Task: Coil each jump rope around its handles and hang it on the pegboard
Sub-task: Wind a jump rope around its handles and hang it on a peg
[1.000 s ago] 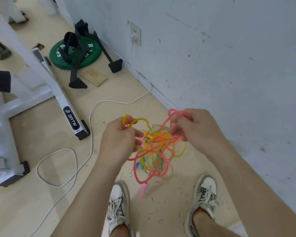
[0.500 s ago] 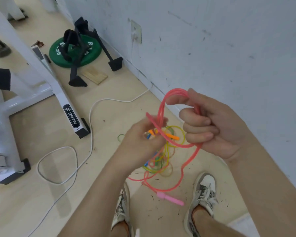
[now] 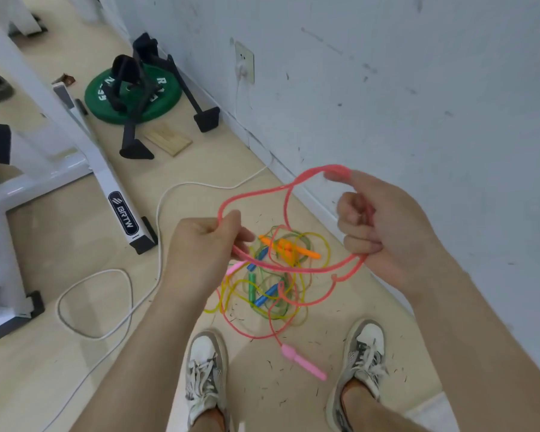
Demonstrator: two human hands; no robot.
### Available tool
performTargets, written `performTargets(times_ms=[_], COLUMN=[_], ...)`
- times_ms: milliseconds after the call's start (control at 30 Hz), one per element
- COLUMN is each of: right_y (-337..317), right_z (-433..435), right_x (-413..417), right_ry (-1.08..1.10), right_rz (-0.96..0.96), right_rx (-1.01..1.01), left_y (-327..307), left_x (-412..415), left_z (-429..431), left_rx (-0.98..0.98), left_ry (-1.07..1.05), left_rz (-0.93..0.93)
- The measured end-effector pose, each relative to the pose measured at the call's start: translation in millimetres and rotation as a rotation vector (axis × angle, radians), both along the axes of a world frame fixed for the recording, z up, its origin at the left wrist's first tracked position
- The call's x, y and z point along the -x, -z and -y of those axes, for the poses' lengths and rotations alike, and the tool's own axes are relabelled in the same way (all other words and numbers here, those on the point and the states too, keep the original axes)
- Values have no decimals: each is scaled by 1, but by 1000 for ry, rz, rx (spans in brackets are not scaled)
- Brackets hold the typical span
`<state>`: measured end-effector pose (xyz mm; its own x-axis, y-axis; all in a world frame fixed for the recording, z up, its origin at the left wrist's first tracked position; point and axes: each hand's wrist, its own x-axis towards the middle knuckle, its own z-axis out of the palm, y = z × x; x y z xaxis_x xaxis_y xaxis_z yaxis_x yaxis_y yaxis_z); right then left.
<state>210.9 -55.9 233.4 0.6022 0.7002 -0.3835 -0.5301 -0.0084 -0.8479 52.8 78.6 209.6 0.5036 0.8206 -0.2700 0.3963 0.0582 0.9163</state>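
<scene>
A pink jump rope [image 3: 264, 192] stretches in loops between my two hands above the floor. My left hand [image 3: 205, 244] pinches the cord, and a pink handle [image 3: 236, 267] pokes out just below it. My right hand [image 3: 376, 222] has curled fingers round several turns of the pink cord, which also passes over its thumb. The rope's other pink handle [image 3: 304, 362] hangs low between my shoes. Under my hands a tangled pile of jump ropes [image 3: 278, 275] lies on the floor, yellow and green cords with orange, blue and green handles. No pegboard is in view.
The white wall [image 3: 387, 88] runs close on the right, with a socket [image 3: 244, 62] and a white cable [image 3: 106, 294] looping over the floor. A white machine frame [image 3: 100, 169] stands left, a green weight plate [image 3: 133, 93] with black stands behind it. My shoes [image 3: 205, 369] are below.
My hands have drawn apart, opening the pink cord into a wide loop. The yellow and green ropes, lifted a second ago, now lie on the floor. The free pink handle hangs lower.
</scene>
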Motion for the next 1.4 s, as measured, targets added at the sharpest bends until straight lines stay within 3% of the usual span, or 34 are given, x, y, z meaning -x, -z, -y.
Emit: performTargets(times_ms=[67, 100, 200, 267, 300, 400, 500, 700, 833, 933, 967, 1033, 1100, 1200, 1233, 1267, 1333, 1400], right_y=[3, 5, 16, 23, 24, 18, 28, 51, 52, 41, 36, 25, 16, 17, 17, 17, 16, 16], right_z=[-2, -3, -3, 1, 1, -3, -14, -26, -30, -32, -32, -33, -35, -36, -35, -33, -26, -22], right_x=[4, 5, 4, 4, 6, 15, 29, 53, 70, 70, 65, 52, 42, 32, 29, 24, 16, 19], right_ry=[-115, -142, -202, -327, -379, -420, -613, -715, -794, -602, -438, -153, 10, 176, 235, 294, 324, 119], right_rz=[153, 243, 556, 845, 876, 633, 572, 659, 631, 534, 427, 9, -333, -513, -552, -578, -537, -391], right_rx=[72, 152, 572, 889, 908, 524, 260, 327, 299, 293, 264, 72, -142, -290, -319, -343, -363, -271], left_y=[6, 5, -7, -10, -8, -7, -13, -24, -31, -22, -18, -8, 3, 13, 15, 16, 13, 2], left_x=[1, 1, 0, 0, -2, -6, -10, -4, -5, -1, 1, 2, -1, -6, -7, -7, -6, -9], left_z=[-2, -2, -1, 3, 5, 16, 21, 5, 6, -5, -8, -5, 9, 36, 40, 41, 39, 35], left_rx=[-138, -101, 0, -138, -218, -309, -52, 507, 633, 425, 301, 114, 106, 126, 90, 61, 109, 364], left_ry=[-52, -85, -100, -18, 41, 207, 210, 113, 41, -96, -126, -78, 203, 805, 909, 921, 763, 468], left_rz=[-67, 15, 305, 322, 289, 232, 463, 827, 915, 806, 698, 491, 324, -3, -89, -107, 26, 286])
